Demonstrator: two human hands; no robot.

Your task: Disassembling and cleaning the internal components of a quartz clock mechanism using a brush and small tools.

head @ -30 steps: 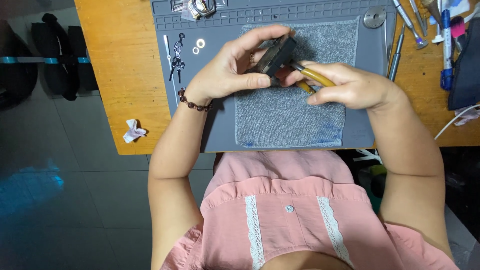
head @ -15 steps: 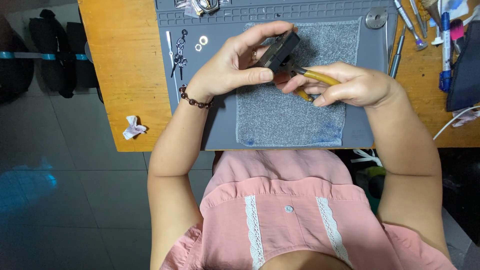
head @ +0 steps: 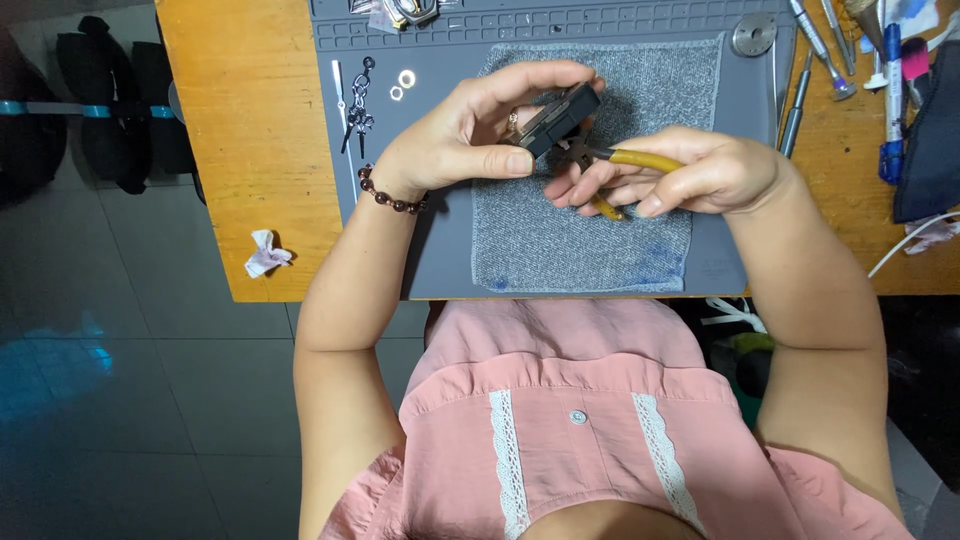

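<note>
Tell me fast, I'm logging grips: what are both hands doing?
Left hand: closed on a small dark block-shaped part.
Right hand: closed on yellow-handled pliers, tip at the part.

We see a wooden table (head: 255,150) from above, with a grey work mat (head: 440,240) laid on it and a grey cloth (head: 590,240) spread over the mat. Near the mat's left edge lie two small metal rings (head: 402,84) and a few thin metal parts (head: 358,105). A round metal disc (head: 753,35) sits at the mat's upper right, with screwdrivers (head: 815,45) and a blue pen (head: 891,90) just beyond. A crumpled scrap of paper (head: 266,253) rests near the table's front left corner.
</note>
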